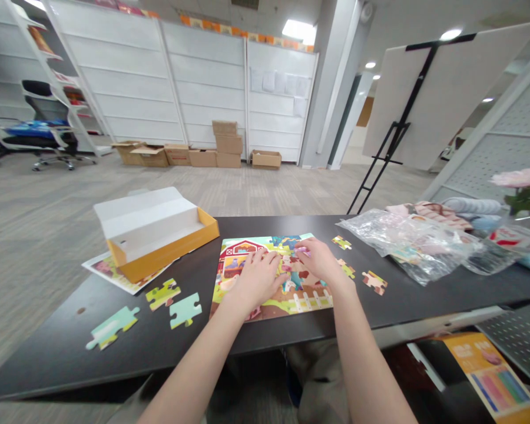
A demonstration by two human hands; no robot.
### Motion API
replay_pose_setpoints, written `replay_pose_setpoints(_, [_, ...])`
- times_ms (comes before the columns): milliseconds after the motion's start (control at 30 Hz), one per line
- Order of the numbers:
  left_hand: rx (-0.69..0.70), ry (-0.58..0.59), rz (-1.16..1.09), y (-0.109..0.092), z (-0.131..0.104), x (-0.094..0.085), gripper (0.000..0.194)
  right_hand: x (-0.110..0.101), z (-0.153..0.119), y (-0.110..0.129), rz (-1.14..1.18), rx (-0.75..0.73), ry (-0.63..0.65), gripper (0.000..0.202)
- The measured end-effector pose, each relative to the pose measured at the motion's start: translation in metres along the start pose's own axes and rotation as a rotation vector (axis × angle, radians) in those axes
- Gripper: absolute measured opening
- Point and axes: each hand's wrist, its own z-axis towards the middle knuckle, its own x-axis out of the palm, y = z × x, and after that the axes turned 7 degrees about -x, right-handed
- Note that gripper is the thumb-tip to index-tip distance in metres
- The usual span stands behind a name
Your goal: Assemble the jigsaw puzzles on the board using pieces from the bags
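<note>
A farm-scene jigsaw puzzle [229, 250] with a red barn and a white fence lies on the dark table in front of me. My left hand [258, 274] rests flat on its middle, fingers stretched out. Over the puzzle's right part, my right hand [320, 259] has its fingers curled together around a small pink-purple puzzle piece [301, 251], partly hidden by the fingers. Loose pieces lie left of the puzzle: a pale green joined piece [113, 327], a yellow-green piece [162, 293] and a mint piece [185, 310]. Several more, including a brown-pink piece [374, 282], lie to the right.
An open yellow-and-white box [159, 250] stands at the table's back left, on a printed picture sheet [110, 271]. Clear plastic bags [417, 244] and folded cloths lie at the right. Beyond the table are cardboard boxes [203, 158] and an easel stand [380, 171].
</note>
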Motion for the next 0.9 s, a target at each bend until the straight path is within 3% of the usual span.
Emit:
replay_pose_setpoints(200, [-0.001, -0.004, 0.019, -0.002, -0.001, -0.011, 0.045, -0.040, -0.046, -0.055, -0.197, 0.423, -0.085, 0.032])
replay_pose_setpoints(367, [0.023, 0.015, -0.030, 0.000, -0.004, -0.025, 0.043, -0.043, -0.067, -0.086, -0.208, 0.479, 0.024, 0.044])
replay_pose_setpoints(533, [0.020, 0.001, -0.035, 0.017, -0.007, -0.026, 0.038, -0.041, -0.063, -0.082, -0.133, 0.522, 0.044, 0.047])
replay_pose_setpoints(700, [-0.001, -0.013, -0.065, 0.031, -0.013, -0.028, 0.034, -0.049, -0.060, -0.078, -0.048, 0.508, -0.118, 0.037])
replay_pose_setpoints(833, [0.011, -0.046, -0.159, 0.033, -0.017, -0.033, 0.029, -0.057, -0.056, -0.059, 0.309, 0.430, -0.241, 0.032])
replay_pose_setpoints(900, [0.010, -0.064, -0.277, 0.032, -0.018, -0.034, 0.027, -0.059, -0.051, -0.040, 0.550, 0.326, -0.208, 0.038])
